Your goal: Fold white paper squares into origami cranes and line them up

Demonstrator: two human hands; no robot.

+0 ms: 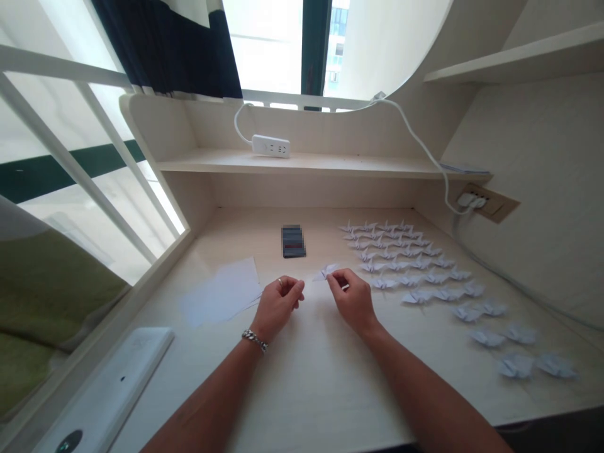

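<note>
Over the middle of the desk, my right hand [352,297] pinches a small white folded paper crane [325,272] between thumb and forefinger. To its left, my left hand [279,307] is closed, thumb against the curled fingers, and no paper shows in it. A ring and a chain bracelet are on that side. Rows of finished white paper cranes [401,251] stand on the right part of the desk, close to my right hand. Beside my left hand lies a stack of white paper sheets [224,292], slightly fanned at its edge.
A dark phone-like object [293,241], its face blurred, lies behind my hands. A long white case [106,387] rests at the left edge. Above, a shelf [330,161] carries a power strip [270,146]; its white cord [422,143] runs to a wall socket [488,202] at right.
</note>
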